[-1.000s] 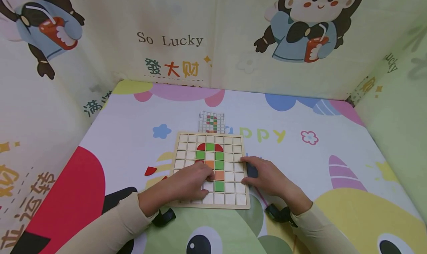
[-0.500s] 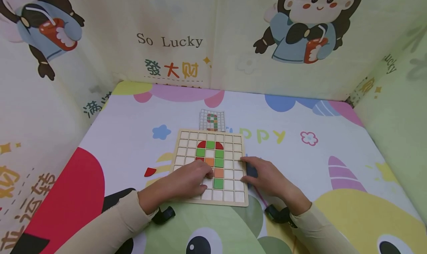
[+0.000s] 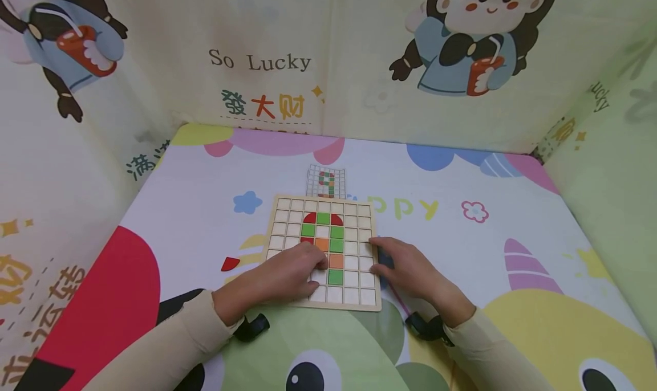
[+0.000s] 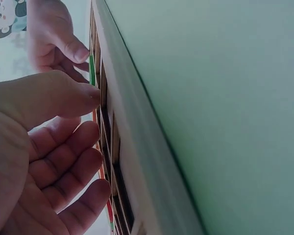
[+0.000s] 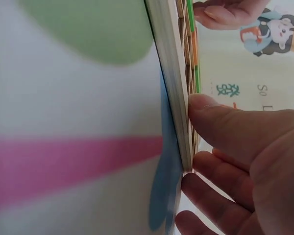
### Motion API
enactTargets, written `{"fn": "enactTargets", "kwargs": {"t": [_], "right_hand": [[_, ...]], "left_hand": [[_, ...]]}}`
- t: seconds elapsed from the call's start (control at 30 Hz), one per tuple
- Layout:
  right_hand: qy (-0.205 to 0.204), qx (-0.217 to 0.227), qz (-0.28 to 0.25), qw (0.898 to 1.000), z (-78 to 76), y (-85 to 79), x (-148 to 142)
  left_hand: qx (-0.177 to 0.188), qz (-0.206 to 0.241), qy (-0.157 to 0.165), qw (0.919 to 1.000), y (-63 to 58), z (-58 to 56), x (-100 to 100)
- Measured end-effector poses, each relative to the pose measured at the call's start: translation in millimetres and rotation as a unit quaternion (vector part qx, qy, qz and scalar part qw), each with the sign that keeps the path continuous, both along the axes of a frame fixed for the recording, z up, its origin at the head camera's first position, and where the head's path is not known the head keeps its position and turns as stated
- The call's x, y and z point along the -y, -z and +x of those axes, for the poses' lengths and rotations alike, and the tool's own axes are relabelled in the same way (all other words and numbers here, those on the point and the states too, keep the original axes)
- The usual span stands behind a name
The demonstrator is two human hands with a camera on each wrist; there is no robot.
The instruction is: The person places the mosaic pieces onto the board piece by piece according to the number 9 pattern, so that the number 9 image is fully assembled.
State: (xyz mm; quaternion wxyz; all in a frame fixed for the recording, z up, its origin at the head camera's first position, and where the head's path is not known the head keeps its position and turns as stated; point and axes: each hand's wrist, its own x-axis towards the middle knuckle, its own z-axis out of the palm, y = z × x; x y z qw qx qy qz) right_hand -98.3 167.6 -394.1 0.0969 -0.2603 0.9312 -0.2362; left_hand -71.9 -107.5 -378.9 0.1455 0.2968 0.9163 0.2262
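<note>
A wooden grid board lies flat on the table, its cells holding green, red and orange pieces in a partial pattern. My left hand rests on the board's lower left part, relaxed fingertips and thumb touching the cells; in the left wrist view no piece shows between its fingers. At the right edge, my right hand touches the frame with its thumb and fingertips, loosely bent. My left hand and wrist hide several lower left cells. Beyond the board stands out a small printed pattern card.
A loose red quarter-round piece lies on the tablecloth left of the board. Patterned cloth walls enclose the table at the back and sides. A black wrist camera hangs below the left wrist, another below the right.
The board has slid a little away from me, toward the back, with both hands staying on it. A second red piece beside the left wrist has gone out of sight.
</note>
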Motion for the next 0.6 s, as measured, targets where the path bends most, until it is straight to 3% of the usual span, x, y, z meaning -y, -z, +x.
{"fn": "enactTargets", "kwargs": {"t": [0.27, 0.6], "right_hand": [[0.002, -0.008, 0.006, 1.000, -5.1, -1.2, 2.7], [0.008, 0.002, 0.006, 1.000, -6.2, -2.0, 3.2]], "left_hand": [[-0.003, 0.008, -0.011, 0.9999, 0.7, -5.1, 0.5], [0.041, 0.028, -0.037, 0.9981, -4.8, -9.3, 10.0]]}}
